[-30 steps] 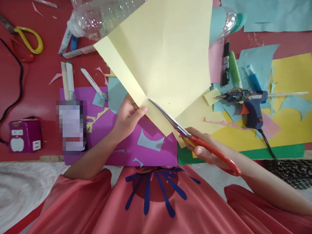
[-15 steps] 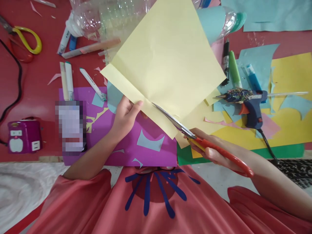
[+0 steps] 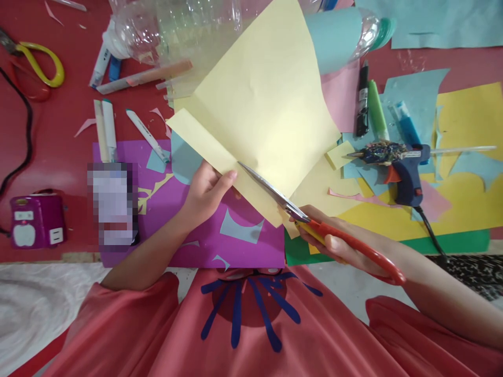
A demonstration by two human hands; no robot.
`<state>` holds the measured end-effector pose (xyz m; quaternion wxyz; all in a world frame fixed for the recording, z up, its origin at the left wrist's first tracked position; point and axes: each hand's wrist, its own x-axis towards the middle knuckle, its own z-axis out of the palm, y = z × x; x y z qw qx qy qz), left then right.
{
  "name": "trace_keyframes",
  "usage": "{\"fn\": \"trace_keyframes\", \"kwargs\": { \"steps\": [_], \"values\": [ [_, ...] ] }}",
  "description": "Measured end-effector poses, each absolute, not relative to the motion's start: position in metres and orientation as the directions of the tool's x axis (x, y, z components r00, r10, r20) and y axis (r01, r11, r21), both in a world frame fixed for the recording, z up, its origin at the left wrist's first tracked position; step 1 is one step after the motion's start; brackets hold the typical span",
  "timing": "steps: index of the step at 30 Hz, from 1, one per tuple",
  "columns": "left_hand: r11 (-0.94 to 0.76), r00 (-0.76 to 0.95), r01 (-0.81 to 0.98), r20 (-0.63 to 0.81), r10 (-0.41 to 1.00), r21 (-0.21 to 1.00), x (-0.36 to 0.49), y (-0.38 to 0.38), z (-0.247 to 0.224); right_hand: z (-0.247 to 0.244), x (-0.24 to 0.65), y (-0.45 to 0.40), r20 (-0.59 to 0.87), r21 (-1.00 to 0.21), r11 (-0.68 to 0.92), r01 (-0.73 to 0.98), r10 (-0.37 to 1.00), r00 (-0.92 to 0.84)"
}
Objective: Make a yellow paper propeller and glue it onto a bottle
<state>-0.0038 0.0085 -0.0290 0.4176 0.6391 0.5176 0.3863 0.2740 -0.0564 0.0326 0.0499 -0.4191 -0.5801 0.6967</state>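
A large pale yellow sheet of paper (image 3: pixel 267 99) is held up at a slant in front of me. My left hand (image 3: pixel 210 191) pinches its lower edge between thumb and fingers, at a strip partly cut from the sheet. My right hand (image 3: pixel 326 235) is wrapped round the red and yellow handles of a pair of scissors (image 3: pixel 293 209). The blades lie along the cut, looking nearly closed, with the tip just up and right of my left thumb. Fingers under the paper are partly hidden.
At right lies a blue glue gun (image 3: pixel 408 173) on coloured paper, its cord running toward the front edge. Clear plastic bottles (image 3: pixel 137 34) lie behind the sheet. Markers (image 3: pixel 147 136), a phone (image 3: pixel 113 204), a purple power adapter (image 3: pixel 37 221) and other scissors (image 3: pixel 41 63) are at left.
The scissors have moved slightly up and left along the paper, and the cut has lengthened. The sheet's right side has swung inward to the left. My left hand has shifted slightly right.
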Motion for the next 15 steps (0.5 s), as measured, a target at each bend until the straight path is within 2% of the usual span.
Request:
{"fn": "trace_keyframes", "kwargs": {
  "steps": [4, 8, 15],
  "values": [
    [-0.129, 0.150, 0.331, 0.083, 0.985, 0.935, -0.003, 0.009, -0.031, 0.030, 0.268, -0.060, -0.547, -0.829, -0.450, 0.331, 0.536, -0.643],
    [-0.130, 0.131, 0.348, 0.089, 0.987, 0.928, -0.003, 0.008, -0.032, 0.025, 0.266, -0.062, -0.508, -0.857, -0.422, 0.297, 0.590, -0.627],
    [-0.119, 0.150, 0.337, 0.071, 0.986, 0.934, -0.005, 0.009, -0.032, 0.014, 0.266, -0.068, -0.527, -0.845, -0.449, 0.290, 0.608, -0.594]
  ]
}}
